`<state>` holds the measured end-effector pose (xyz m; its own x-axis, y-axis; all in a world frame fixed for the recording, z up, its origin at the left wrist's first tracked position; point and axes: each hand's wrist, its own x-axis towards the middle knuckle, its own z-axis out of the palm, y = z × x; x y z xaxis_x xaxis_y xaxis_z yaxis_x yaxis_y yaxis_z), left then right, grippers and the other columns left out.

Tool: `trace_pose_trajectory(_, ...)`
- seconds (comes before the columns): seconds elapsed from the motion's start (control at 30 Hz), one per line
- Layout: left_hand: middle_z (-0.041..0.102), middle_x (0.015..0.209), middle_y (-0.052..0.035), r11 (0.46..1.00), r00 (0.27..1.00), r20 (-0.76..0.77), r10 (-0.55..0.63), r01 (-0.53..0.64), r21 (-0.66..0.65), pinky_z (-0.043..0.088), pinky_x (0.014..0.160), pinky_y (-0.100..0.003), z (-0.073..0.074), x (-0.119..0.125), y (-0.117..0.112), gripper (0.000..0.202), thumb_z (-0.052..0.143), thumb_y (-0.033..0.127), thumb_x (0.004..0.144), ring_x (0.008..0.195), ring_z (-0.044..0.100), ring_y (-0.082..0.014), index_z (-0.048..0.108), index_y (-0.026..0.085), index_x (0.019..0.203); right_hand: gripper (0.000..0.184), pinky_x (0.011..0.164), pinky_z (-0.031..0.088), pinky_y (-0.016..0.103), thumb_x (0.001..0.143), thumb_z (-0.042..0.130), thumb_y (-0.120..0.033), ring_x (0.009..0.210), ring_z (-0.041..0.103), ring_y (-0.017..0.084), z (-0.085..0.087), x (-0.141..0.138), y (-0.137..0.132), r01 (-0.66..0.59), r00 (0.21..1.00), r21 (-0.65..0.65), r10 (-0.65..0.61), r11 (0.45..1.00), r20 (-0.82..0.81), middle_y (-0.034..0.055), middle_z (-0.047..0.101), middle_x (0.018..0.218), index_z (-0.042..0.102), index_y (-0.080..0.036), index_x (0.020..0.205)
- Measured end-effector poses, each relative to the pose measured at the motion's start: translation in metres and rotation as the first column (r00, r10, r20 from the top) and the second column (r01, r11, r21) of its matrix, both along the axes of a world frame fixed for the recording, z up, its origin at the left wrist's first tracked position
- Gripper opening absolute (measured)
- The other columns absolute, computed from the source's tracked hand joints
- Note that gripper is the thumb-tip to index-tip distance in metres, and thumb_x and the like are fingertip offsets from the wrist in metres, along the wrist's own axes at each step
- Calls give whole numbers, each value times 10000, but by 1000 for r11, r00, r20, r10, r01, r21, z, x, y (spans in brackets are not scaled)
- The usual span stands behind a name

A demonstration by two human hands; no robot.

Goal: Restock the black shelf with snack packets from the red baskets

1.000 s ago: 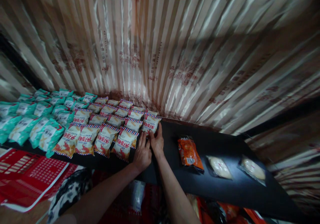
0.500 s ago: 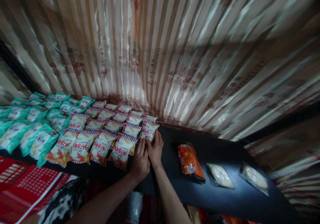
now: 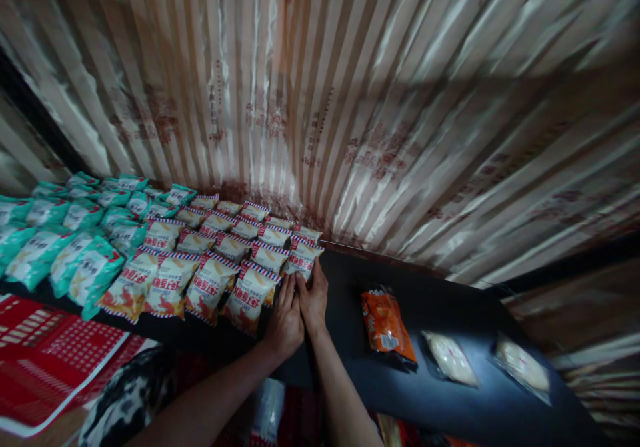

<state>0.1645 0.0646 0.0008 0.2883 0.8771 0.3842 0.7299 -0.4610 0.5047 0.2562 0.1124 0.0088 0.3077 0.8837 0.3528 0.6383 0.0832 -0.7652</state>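
Observation:
Both my hands are at the lower end of a cream snack bag with a striped top edge, at the right end of its rows. My right hand grips its lower right side, thumb at the front and fingers along the edge. Against the bag's lower left corner, my left hand holds with its fingers together; their tips are partly hidden. Just left stands another snack bag of the same kind, in the front row. These bags lean back in several rows on a black shelf.
Teal snack bags fill the shelf's left end. To the right lie an orange snack bag and two clear packs with pale contents, one nearer and one farther. A red basket is below left; a striped sheet hangs behind.
The view has shifted slightly, so the shelf and its goods sit a little farther right. Both hands stay at the same bag, with little other movement.

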Motion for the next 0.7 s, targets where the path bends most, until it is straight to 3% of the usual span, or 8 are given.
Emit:
trace_pose_trajectory(0.33,173,1480,-167,998,1000,-17,8,-9,-63,242,1106,-438,0,0,1,586,388,163,838,1377,56,-258,245,48,1395,683,1017,307,445,814,424,-532,1260,359,280,4,0,-14,44,999,7,-44,999,-2,171,412,1372,369,-106,1345)
trace_pose_trajectory(0.7,293,1438,-182,998,998,12,-56,56,8,290,1093,-449,17,-15,-27,436,421,177,840,1370,149,-252,451,58,1259,653,997,346,413,811,387,-548,1188,459,272,14,-13,-73,76,992,-66,-83,995,-97,199,510,1273,480,-67,1243)
